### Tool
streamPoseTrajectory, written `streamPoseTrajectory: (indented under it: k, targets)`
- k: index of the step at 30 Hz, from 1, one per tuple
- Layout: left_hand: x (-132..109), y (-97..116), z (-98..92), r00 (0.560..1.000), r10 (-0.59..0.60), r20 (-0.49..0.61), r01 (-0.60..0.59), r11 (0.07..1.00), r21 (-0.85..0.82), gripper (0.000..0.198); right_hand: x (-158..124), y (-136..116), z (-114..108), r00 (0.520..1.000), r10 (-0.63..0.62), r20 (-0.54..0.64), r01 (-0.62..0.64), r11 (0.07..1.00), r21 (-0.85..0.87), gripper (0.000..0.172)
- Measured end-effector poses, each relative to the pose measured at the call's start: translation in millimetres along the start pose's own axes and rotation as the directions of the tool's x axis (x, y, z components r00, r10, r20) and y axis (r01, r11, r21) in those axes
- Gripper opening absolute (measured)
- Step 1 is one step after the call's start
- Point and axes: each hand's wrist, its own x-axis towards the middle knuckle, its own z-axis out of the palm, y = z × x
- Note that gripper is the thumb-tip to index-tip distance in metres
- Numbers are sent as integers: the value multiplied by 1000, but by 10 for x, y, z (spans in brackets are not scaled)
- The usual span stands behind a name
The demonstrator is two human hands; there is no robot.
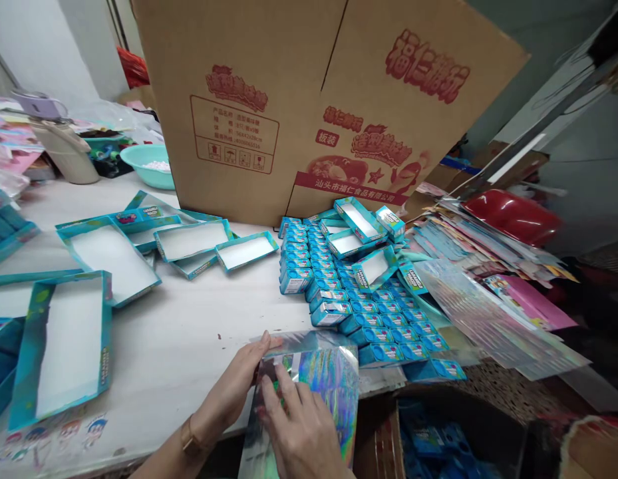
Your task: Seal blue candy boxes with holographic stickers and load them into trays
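Note:
At the table's front edge lies a shiny, rainbow-coloured holographic plastic bag (333, 392) with a clear strip along its far end. My left hand (241, 369) is closed on its left edge near the top corner, fingers partly hidden. Stretched flat across its surface are the fingers of my right hand (303, 426), slightly apart. Just beyond the bag stand rows of small blue candy boxes (373, 319) packed close together. Several empty blue trays (373, 268) with white insides rest on top of these rows.
More shallow blue trays (72, 346) lie at the left of the white table (189, 352). Behind stands a large cardboard carton (289, 86). Clear plastic sheets (498, 319) overhang at right. Below the edge, an open box (383, 439) holds blue boxes. A green basin (144, 169) sits far left.

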Motion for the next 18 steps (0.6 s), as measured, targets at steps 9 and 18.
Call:
streamPoseTrajectory:
  k: [9,18]
  targets:
    - [-35,-2,54,1000,23,-6,-23,999,47,68,248,67,-102,992,63,111,-73,993,89,51]
    - [-36,-3,50,1000,-9,19,9,1000,-2,68,285,189,50,1000,-14,16,13,996,90,41]
